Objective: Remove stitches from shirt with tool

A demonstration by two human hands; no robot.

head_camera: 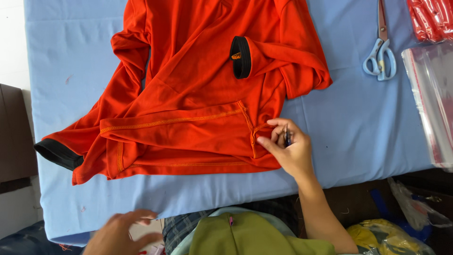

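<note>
An orange long-sleeved shirt (pixel 198 94) with black cuffs lies crumpled on a light blue cloth-covered table (pixel 358 118). My right hand (pixel 288 146) pinches the shirt's hem at its lower right corner and grips a small dark tool (pixel 286 138) between the fingers. My left hand (pixel 120 233) hovers below the table's front edge with its fingers spread, holding nothing. One black cuff (pixel 59 153) sticks out at the left, another (pixel 239 56) lies folded over the middle of the shirt.
Blue-handled scissors (pixel 381 52) lie at the back right of the table. A stack of clear plastic bags (pixel 432 99) lies on the right edge, with red packed items (pixel 434 16) behind it. Bags and clutter (pixel 391 226) sit under the table on the right.
</note>
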